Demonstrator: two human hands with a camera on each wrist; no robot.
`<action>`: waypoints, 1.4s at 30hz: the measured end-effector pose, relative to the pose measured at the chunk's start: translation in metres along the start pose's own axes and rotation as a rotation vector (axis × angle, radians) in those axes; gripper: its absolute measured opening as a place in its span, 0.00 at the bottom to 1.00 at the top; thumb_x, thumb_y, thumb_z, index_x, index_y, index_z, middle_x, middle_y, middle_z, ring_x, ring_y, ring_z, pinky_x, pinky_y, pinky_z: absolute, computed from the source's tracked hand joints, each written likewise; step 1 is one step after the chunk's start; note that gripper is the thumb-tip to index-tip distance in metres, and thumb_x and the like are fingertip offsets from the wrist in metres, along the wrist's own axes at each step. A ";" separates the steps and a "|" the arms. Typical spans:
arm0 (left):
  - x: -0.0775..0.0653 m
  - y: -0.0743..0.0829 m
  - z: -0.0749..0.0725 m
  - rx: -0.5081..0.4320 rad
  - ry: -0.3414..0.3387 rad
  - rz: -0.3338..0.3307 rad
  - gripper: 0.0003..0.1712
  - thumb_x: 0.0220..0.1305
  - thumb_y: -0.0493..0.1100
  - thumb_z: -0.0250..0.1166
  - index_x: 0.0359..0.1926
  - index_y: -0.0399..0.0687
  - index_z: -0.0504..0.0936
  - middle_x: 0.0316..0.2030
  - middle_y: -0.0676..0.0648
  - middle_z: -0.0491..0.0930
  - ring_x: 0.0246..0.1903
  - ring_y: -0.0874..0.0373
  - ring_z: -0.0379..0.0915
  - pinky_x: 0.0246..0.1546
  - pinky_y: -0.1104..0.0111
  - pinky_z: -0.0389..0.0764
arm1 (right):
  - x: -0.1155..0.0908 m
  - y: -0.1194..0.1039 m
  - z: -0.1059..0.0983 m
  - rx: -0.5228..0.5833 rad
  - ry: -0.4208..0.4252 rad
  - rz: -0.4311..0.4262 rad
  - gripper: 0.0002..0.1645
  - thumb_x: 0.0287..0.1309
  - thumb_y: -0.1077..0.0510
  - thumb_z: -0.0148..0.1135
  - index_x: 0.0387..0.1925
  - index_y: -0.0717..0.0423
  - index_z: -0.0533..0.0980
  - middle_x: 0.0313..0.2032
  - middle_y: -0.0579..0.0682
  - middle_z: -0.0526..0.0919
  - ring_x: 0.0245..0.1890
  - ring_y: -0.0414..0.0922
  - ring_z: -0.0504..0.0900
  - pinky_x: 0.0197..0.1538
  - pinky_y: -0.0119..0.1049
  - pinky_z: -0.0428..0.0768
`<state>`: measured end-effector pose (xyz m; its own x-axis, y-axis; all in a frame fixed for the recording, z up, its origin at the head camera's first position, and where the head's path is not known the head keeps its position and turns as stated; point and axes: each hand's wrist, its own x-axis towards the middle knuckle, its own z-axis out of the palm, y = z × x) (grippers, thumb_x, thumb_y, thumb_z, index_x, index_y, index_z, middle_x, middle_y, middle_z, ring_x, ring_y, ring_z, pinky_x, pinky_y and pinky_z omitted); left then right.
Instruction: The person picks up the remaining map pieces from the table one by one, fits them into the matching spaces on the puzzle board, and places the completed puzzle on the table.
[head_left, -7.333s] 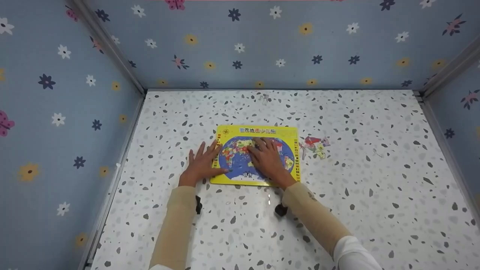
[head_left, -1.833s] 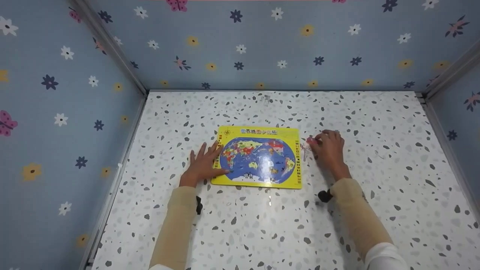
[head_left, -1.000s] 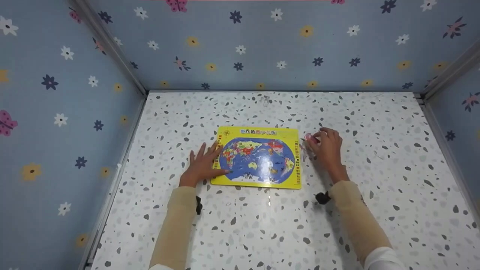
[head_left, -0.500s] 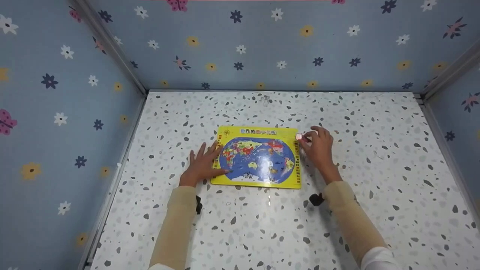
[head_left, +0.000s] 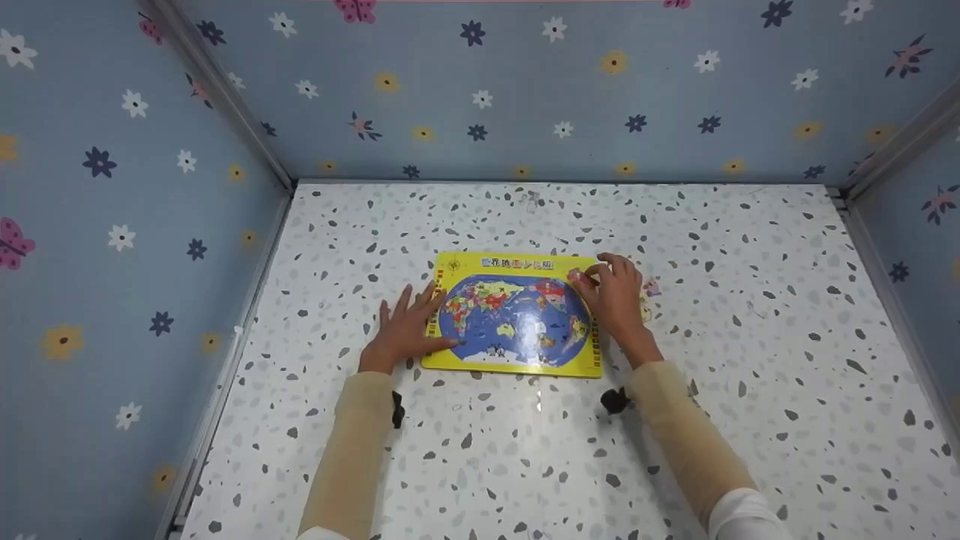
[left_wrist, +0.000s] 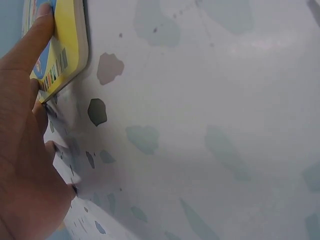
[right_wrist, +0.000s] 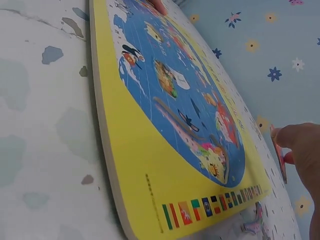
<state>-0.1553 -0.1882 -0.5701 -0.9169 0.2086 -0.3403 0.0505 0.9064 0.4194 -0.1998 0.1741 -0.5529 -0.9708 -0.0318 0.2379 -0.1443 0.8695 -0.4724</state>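
A yellow world-map puzzle board [head_left: 465, 268] with a blue oval map lies flat on the speckled table. My left hand [head_left: 405, 330] rests on its left edge with fingers spread; in the left wrist view that thumb [left_wrist: 31, 44] lies along the board's top face. Over the board's upper right corner, my right hand [head_left: 621, 301] pinches a small reddish-pink puzzle piece [head_left: 575, 275] between thumb and fingers. In the right wrist view the piece [right_wrist: 278, 155] appears thin, edge-on and raised above the board.
Several loose puzzle pieces [head_left: 651, 286] lie right of the board, partly hidden by the right hand. One pinkish piece [right_wrist: 254, 225] shows beside the board's flag-lined edge. Flower-patterned panels [head_left: 480, 97] border the table at the back and both sides.
My right hand has left the board's middle, picked up the reddish-pink puzzle piece from the right, and carried it left over the board's corner. The left hand has stayed in place.
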 end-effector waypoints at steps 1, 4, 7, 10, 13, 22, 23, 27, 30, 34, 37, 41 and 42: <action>0.000 0.000 0.000 0.000 0.000 0.001 0.60 0.45 0.79 0.61 0.75 0.72 0.42 0.76 0.60 0.36 0.75 0.49 0.21 0.69 0.40 0.23 | 0.000 -0.001 0.001 0.001 0.002 -0.006 0.24 0.58 0.42 0.64 0.39 0.60 0.80 0.59 0.56 0.72 0.63 0.55 0.64 0.69 0.53 0.57; 0.000 0.000 0.000 -0.004 0.003 0.002 0.60 0.45 0.79 0.61 0.75 0.72 0.43 0.76 0.59 0.35 0.75 0.49 0.21 0.68 0.40 0.23 | -0.001 -0.005 0.005 0.012 0.001 -0.018 0.22 0.57 0.44 0.66 0.39 0.61 0.80 0.59 0.56 0.72 0.63 0.55 0.64 0.69 0.52 0.57; 0.000 0.000 0.001 -0.008 0.002 0.002 0.60 0.45 0.79 0.61 0.75 0.72 0.43 0.76 0.59 0.35 0.75 0.49 0.21 0.68 0.39 0.23 | -0.002 -0.009 0.008 0.022 -0.004 -0.021 0.20 0.57 0.46 0.66 0.38 0.61 0.80 0.58 0.56 0.72 0.62 0.54 0.65 0.68 0.52 0.58; 0.000 0.000 0.001 -0.006 0.000 0.002 0.61 0.45 0.80 0.61 0.75 0.72 0.43 0.76 0.59 0.34 0.75 0.49 0.21 0.68 0.40 0.23 | -0.003 -0.013 0.012 0.012 -0.021 -0.009 0.20 0.57 0.47 0.66 0.38 0.61 0.80 0.58 0.55 0.72 0.63 0.54 0.64 0.68 0.52 0.58; 0.000 -0.001 0.002 -0.004 -0.005 0.001 0.61 0.45 0.80 0.60 0.75 0.72 0.43 0.76 0.60 0.34 0.75 0.49 0.20 0.68 0.40 0.23 | -0.004 -0.016 0.016 -0.002 -0.045 0.001 0.20 0.58 0.46 0.66 0.39 0.60 0.79 0.59 0.55 0.71 0.63 0.54 0.63 0.68 0.52 0.57; 0.000 -0.002 0.003 -0.015 0.001 0.002 0.60 0.44 0.80 0.60 0.74 0.74 0.42 0.76 0.61 0.33 0.75 0.50 0.19 0.68 0.41 0.22 | -0.007 -0.024 0.028 -0.021 -0.066 -0.028 0.20 0.57 0.45 0.66 0.38 0.59 0.78 0.58 0.55 0.72 0.64 0.54 0.63 0.68 0.51 0.57; 0.000 -0.002 0.003 -0.014 0.001 -0.001 0.60 0.44 0.80 0.60 0.74 0.74 0.42 0.76 0.61 0.33 0.75 0.50 0.19 0.69 0.41 0.22 | -0.007 -0.026 0.029 -0.025 -0.067 -0.029 0.21 0.58 0.44 0.65 0.38 0.59 0.78 0.58 0.55 0.72 0.63 0.54 0.64 0.68 0.52 0.57; -0.001 -0.001 0.002 -0.014 0.003 -0.006 0.60 0.44 0.80 0.60 0.74 0.74 0.43 0.76 0.62 0.33 0.75 0.50 0.19 0.69 0.41 0.21 | -0.006 -0.029 0.032 -0.048 -0.077 -0.028 0.24 0.58 0.40 0.63 0.38 0.59 0.78 0.58 0.55 0.72 0.62 0.54 0.64 0.67 0.51 0.58; -0.001 -0.001 0.002 -0.014 0.005 -0.003 0.60 0.44 0.80 0.60 0.74 0.74 0.43 0.76 0.61 0.33 0.75 0.50 0.20 0.69 0.41 0.22 | -0.005 -0.031 0.034 -0.059 -0.079 -0.023 0.24 0.58 0.40 0.63 0.39 0.58 0.78 0.58 0.55 0.72 0.63 0.54 0.65 0.67 0.51 0.59; -0.001 0.000 0.001 -0.020 0.008 -0.004 0.60 0.44 0.80 0.61 0.74 0.73 0.44 0.76 0.61 0.34 0.75 0.49 0.20 0.69 0.41 0.22 | -0.005 -0.031 0.036 -0.062 -0.068 -0.018 0.24 0.58 0.40 0.63 0.38 0.58 0.78 0.58 0.55 0.72 0.63 0.53 0.65 0.66 0.50 0.59; -0.001 0.000 0.001 -0.022 0.009 -0.008 0.60 0.44 0.80 0.61 0.74 0.74 0.44 0.76 0.60 0.34 0.75 0.49 0.20 0.69 0.41 0.21 | -0.004 -0.030 0.039 -0.066 -0.066 -0.012 0.24 0.59 0.40 0.62 0.38 0.58 0.78 0.58 0.55 0.72 0.63 0.53 0.64 0.66 0.50 0.59; 0.000 -0.001 0.001 -0.029 0.011 -0.008 0.60 0.43 0.80 0.61 0.74 0.74 0.44 0.76 0.60 0.34 0.75 0.49 0.20 0.69 0.41 0.21 | -0.004 -0.030 0.040 -0.071 -0.081 0.007 0.24 0.60 0.40 0.61 0.39 0.58 0.77 0.59 0.54 0.71 0.64 0.53 0.63 0.67 0.50 0.57; 0.000 -0.001 0.001 -0.029 0.012 -0.007 0.60 0.43 0.80 0.61 0.74 0.74 0.44 0.76 0.61 0.34 0.75 0.50 0.20 0.69 0.41 0.21 | -0.004 -0.030 0.040 -0.071 -0.086 0.012 0.24 0.60 0.40 0.61 0.40 0.58 0.77 0.59 0.54 0.71 0.64 0.53 0.63 0.68 0.50 0.57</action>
<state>-0.1548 -0.1888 -0.5710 -0.9219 0.1975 -0.3334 0.0325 0.8966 0.4416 -0.1993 0.1281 -0.5732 -0.9856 -0.0610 0.1578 -0.1219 0.9028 -0.4124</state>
